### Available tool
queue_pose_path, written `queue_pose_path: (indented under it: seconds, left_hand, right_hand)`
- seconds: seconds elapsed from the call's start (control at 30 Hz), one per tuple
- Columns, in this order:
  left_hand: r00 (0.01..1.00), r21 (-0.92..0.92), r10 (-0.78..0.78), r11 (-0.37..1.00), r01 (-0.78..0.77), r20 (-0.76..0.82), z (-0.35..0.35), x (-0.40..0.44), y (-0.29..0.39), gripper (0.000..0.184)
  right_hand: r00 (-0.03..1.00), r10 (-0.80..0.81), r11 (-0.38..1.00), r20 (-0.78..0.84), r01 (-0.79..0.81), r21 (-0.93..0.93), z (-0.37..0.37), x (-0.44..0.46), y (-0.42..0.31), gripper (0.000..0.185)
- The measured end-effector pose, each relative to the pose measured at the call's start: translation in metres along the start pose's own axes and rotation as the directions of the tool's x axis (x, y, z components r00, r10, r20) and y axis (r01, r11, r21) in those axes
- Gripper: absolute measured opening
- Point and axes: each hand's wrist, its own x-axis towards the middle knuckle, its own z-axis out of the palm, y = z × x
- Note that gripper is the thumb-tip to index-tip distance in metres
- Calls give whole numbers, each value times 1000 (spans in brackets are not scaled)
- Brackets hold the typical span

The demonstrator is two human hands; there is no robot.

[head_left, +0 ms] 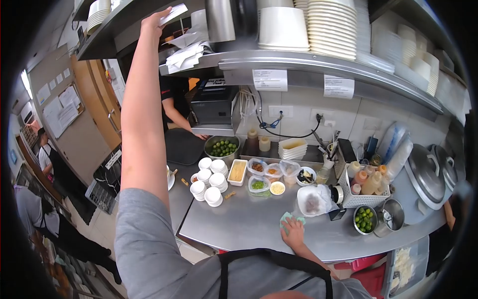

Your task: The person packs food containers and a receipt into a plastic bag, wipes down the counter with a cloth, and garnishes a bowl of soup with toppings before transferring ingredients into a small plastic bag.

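Note:
High at the upper left, my left hand (153, 23) is raised to the steel shelf, its fingers closed on a white paper slip (174, 14). More loose white papers (186, 57) lie on the shelf edge just below it. Down on the steel counter (239, 224), my right hand (294, 233) presses on a pale green cloth (286, 219), fingers over it. A white plastic tub (309, 209) with clear film sits just beyond that hand. Small containers of toppings, among them chopped greens (257, 185) and a yellowish minced food (277, 188), stand farther back.
Stacked white cups (214, 194) and a bowl of limes (222, 148) stand at the left. A basket of sauce bottles (368, 187), more limes (365, 219) and a lidded pot (425, 172) are right. Stacked bowls (332, 27) fill the shelf. Across the counter, a co-worker's hand (201, 136) shows.

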Motion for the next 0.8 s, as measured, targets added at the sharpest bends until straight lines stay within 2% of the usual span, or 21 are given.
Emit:
queue_pose_path:
  seconds: [0.03, 0.1, 0.13, 0.2, 0.23, 0.27, 0.3, 0.33, 0.37, 0.4, 0.43, 0.47, 0.5, 0.53, 0.57, 0.6, 0.67, 0.73, 0.77, 0.8]
  left_hand:
    - [1000, -4, 0, 1000, 0, 10, 8, 1, 2, 37]
    - [998, 207, -43, 978, 33, 40, 15, 15, 0, 29]
    - [998, 208, -46, 978, 35, 49, 15, 20, -4, 29]
    - [962, 446, -183, 892, 75, 204, 12, 25, -17, 18]
    - [941, 521, -259, 846, 112, 217, 6, 23, -24, 9]
    - [867, 711, -386, 701, 54, 315, -2, 15, -33, 9]
    - [819, 789, -491, 609, 81, 295, -9, 5, -49, 15]
    - [797, 782, -433, 619, -77, 421, -24, -1, -65, 19]
    - [816, 759, -443, 651, 9, 371, -28, -9, -65, 22]
    - [812, 763, -437, 646, -16, 387, -31, -15, -62, 23]
    - [794, 860, -467, 492, -131, 388, -33, -1, -64, 26]
    - [878, 959, -400, 208, -194, 264, -21, -16, -49, 33]
    - [885, 913, -223, 106, -395, 409, -18, -46, -31, 40]
    - [893, 906, 164, -149, -397, 418, -10, -88, -20, 44]
    - [768, 850, 375, -135, -509, 519, -7, -106, -23, 41]
    - [595, 781, 568, -148, -607, 569, -6, -123, -25, 38]
    - [547, 523, 586, 232, -820, 598, 11, -204, -19, 28]
    - [709, 390, 368, 639, -663, 602, 29, -287, -32, 20]
    - [551, 226, 493, 572, -788, 674, 36, -313, -48, 18]
    - [588, 226, 377, 672, -706, 716, 43, -341, -59, 15]
  right_hand:
    - [1000, -5, 1000, -7, 5, 4, 1, -1, 1, 31]
    - [1000, -5, 1000, -18, 5, 4, 2, -2, 1, 32]
    - [1000, -13, 1000, -23, 13, 5, 2, -3, 0, 32]
    - [1000, -10, 1000, -25, 10, -7, 3, -3, 1, 32]
    - [1000, -17, 1000, -25, 16, -21, 3, -3, 2, 33]
    - [1000, -1, 1000, -19, 0, -16, 3, -3, 2, 33]
    - [1000, -1, 1000, -14, 1, -10, 2, -1, 3, 33]
    - [1000, 3, 1000, -8, -3, -1, 2, -1, 1, 33]
    - [999, 34, 999, -2, -34, 6, 2, -1, -1, 33]
    - [1000, 24, 1000, -2, -24, 7, 2, -1, -1, 33]
    - [1000, 15, 1000, -4, -15, 5, 0, -1, 0, 33]
    - [999, 52, 999, -2, -52, 5, -4, -2, -1, 33]
    - [999, 43, 999, 11, -43, 7, -6, -1, -3, 33]
    - [999, 26, 1000, 22, -26, 8, -8, -1, -3, 33]
    - [999, 32, 999, 24, -32, 17, -8, -2, -3, 33]
    - [999, 43, 999, 19, -44, 18, -7, -2, -3, 33]
    - [999, 33, 999, 13, -34, 17, -6, -3, -2, 32]
    - [999, 41, 999, 28, -42, 27, -8, -2, -2, 33]
    - [998, 42, 998, 39, -44, 36, -9, -3, -2, 33]
    - [998, 43, 999, 43, -45, 29, -9, -4, -1, 33]
